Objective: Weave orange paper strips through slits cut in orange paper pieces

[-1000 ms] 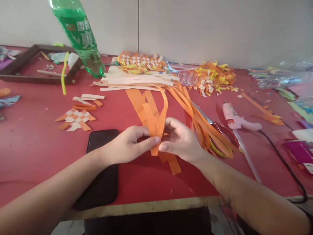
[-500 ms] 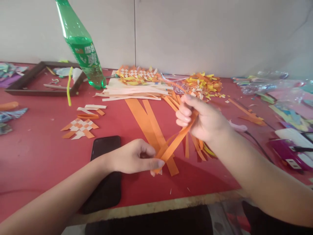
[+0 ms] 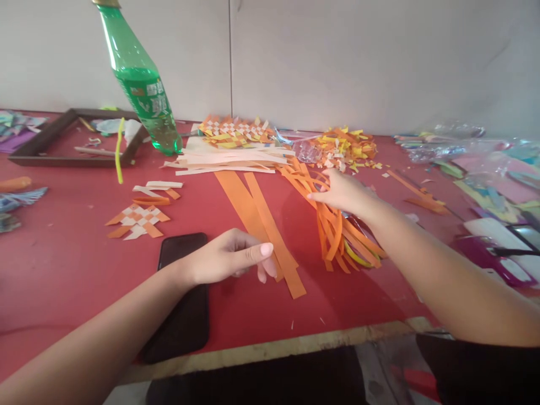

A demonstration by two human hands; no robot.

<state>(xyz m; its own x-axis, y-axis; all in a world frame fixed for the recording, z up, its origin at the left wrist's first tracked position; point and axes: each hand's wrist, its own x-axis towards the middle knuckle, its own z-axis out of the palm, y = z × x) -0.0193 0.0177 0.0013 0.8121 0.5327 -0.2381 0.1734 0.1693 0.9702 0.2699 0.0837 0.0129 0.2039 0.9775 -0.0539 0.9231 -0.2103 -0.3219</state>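
Observation:
My left hand (image 3: 236, 259) hovers over the near part of the table, thumb stretched out and fingers loosely bent, with nothing in it. Just beyond and under its fingertips lie two wide orange paper strips (image 3: 274, 230). My right hand (image 3: 340, 191) is at a heap of narrow orange paper strips (image 3: 333, 230), its thumb and fingers apart and touching the top of the heap; part of the heap is hidden by the hand. A woven orange-and-white paper piece (image 3: 139, 220) lies left, near short loose strips (image 3: 158, 185).
A black phone (image 3: 185, 320) lies beside my left forearm. Behind stand a green bottle (image 3: 147, 95) and a dark frame (image 3: 63, 161). White paper strips (image 3: 232, 157), woven pieces (image 3: 236, 129) and folded yellow-orange scraps (image 3: 348, 143) lie along the wall. A purple object (image 3: 476, 253) is right.
The orange strip held between both hands has left them. My right hand has moved down onto the heap of strips and opened; my left hand has let go and stayed nearly in place.

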